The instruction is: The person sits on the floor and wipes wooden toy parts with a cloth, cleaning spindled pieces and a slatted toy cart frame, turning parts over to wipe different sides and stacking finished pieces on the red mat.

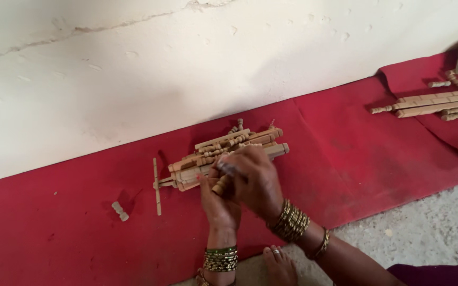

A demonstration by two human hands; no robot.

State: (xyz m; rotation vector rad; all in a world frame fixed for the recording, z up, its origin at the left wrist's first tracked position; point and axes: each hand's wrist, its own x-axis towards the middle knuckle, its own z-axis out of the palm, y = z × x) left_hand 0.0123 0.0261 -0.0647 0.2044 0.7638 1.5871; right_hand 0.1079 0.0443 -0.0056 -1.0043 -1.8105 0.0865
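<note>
Red mat (70,233): both hands closed on turned peg (221,185).

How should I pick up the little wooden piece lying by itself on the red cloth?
Pinch the small turned peg across its narrow middle, coming straight down from above. It lies flat on the red cloth, apart from the wooden pile and the thin stick, so nothing blocks your fingers, and the waist probably keeps them from slipping.
</note>
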